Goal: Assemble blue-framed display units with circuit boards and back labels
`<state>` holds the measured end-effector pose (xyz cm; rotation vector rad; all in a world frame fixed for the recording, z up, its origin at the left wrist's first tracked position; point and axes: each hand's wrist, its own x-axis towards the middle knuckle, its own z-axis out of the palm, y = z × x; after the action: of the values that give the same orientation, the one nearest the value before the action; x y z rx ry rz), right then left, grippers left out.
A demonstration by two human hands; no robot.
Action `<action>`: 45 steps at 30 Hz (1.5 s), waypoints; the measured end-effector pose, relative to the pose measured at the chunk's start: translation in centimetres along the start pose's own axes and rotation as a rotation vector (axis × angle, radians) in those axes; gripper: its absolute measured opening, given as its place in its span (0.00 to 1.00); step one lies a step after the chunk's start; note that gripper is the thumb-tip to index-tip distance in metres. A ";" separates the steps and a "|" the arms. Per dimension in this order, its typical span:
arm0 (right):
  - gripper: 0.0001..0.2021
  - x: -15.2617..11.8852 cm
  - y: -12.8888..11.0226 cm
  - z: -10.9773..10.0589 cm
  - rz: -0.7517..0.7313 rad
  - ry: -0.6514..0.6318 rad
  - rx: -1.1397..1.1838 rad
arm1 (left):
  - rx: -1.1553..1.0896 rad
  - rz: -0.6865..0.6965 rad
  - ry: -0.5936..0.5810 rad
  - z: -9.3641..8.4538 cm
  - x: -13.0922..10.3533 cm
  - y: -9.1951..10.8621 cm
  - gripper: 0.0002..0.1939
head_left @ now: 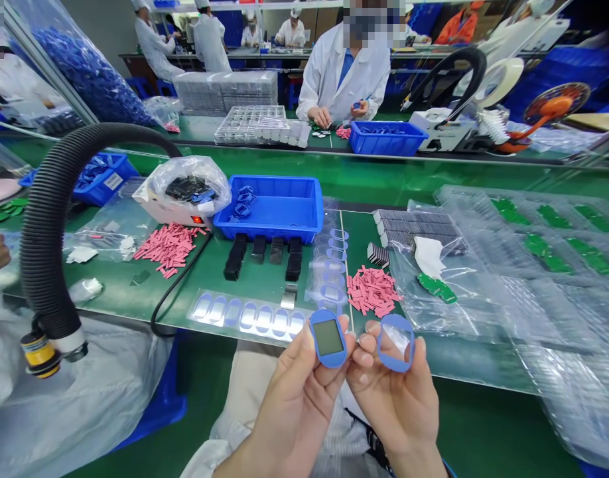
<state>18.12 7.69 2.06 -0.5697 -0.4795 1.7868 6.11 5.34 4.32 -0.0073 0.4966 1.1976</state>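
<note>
My left hand (302, 392) is closed on a blue oval casing with a grey LCD screen (328, 336) set in it. Close beside it, my right hand (397, 401) pinches a clear lens with a blue oval border (406, 364) by its edges. Both pieces are held up above the front edge of the green bench (265, 292), their faces towards me. A sheet of blue-edged oval lenses (248, 317) lies just beyond my left hand. Past my right hand is a heap of small pink strips (373, 291).
A blue bin (269, 230) with blue casings stands mid-bench, stacked black pieces (235, 257) before it. Another pink heap (168, 247) and a black hose (40, 219) are at left. Clear trays with green circuit boards (548, 252) lie at right. A co-worker (344, 73) sits opposite.
</note>
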 end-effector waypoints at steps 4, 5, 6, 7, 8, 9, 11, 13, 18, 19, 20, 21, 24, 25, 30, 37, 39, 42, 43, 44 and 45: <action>0.15 0.1 -0.2 -0.3 -0.122 -0.043 -0.166 | -0.088 -0.008 0.115 0.8 -0.1 0.0 0.10; 0.16 0.0 -0.3 -0.5 -0.160 -0.030 -0.211 | -0.110 -0.007 0.146 1.0 -0.1 -0.1 0.11; 0.16 -0.1 -0.4 -0.6 -0.202 -0.012 -0.258 | -0.128 -0.005 0.178 1.2 -0.1 -0.1 0.12; 0.17 -0.3 -0.5 -0.8 -0.254 0.014 -0.312 | -0.138 -0.003 0.207 1.3 0.0 -0.1 0.13; 0.16 -0.5 -0.6 -0.9 -0.306 0.043 -0.384 | -0.137 0.009 0.228 1.3 0.1 -0.1 0.14; 0.16 -0.8 -0.8 -0.9 -0.356 0.063 -0.482 | -0.119 0.037 0.235 1.2 0.1 -0.2 0.14; 0.14 -1.3 -1.0 -0.7 -0.455 0.087 -0.768 | -0.005 0.146 0.229 0.5 0.3 -0.4 0.10; 0.15 -1.6 -1.1 -0.1 -0.572 0.077 -1.108 | 0.195 0.311 0.241 -0.6 0.4 -0.7 0.09; 0.16 -1.3 -0.2 1.7 -0.843 -0.098 -1.484 | 0.616 0.608 0.254 -3.5 0.6 -1.6 0.13; 0.17 -1.2 0.1 1.9 -0.856 -0.111 -1.489 | 0.661 0.642 0.230 -3.8 0.6 -1.7 0.13; 0.18 -1.1 0.3 2.0 -0.863 -0.115 -1.488 | 0.697 0.670 0.210 -4.0 0.6 -1.7 0.12; 0.19 -1.1 0.4 2.0 -0.866 -0.112 -1.482 | 0.724 0.694 0.195 -4.0 0.6 -1.7 0.12; 0.22 -1.3 0.5 1.9 -0.857 -0.105 -1.468 | 0.752 0.723 0.183 -3.7 0.6 -1.6 0.11; 0.22 -1.4 0.4 1.9 -0.855 -0.104 -1.467 | 0.747 0.731 0.179 -3.5 0.5 -1.6 0.11; 0.23 -1.8 0.4 1.9 -0.825 -0.107 -1.454 | 0.760 0.776 0.143 -3.2 0.4 -1.7 0.11; 0.22 -1.7 0.2 1.8 -0.781 -0.108 -1.433 | 0.856 0.886 0.096 -3.5 0.4 -1.7 0.12; 0.22 -1.6 0.1 1.9 -0.763 -0.102 -1.417 | 0.906 0.957 0.053 -3.6 0.6 -1.6 0.12; 0.23 -1.8 0.2 2.3 -0.740 -0.068 -1.374 | 0.974 1.039 -0.004 -3.7 0.7 -1.2 0.13; 0.23 -1.9 0.3 2.3 -0.738 -0.054 -1.360 | 0.986 1.052 -0.016 -3.8 0.8 -1.2 0.13; 0.23 -2.0 0.4 2.4 -0.738 -0.040 -1.347 | 0.994 1.058 -0.022 -3.8 0.8 -1.1 0.13; 0.24 -2.0 0.6 2.4 -0.741 -0.030 -1.337 | 0.999 1.061 -0.021 -3.8 0.7 -1.1 0.13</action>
<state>16.72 5.48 3.97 -1.0557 -1.6740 0.5723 5.88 4.59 0.39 1.2538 1.1020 1.8251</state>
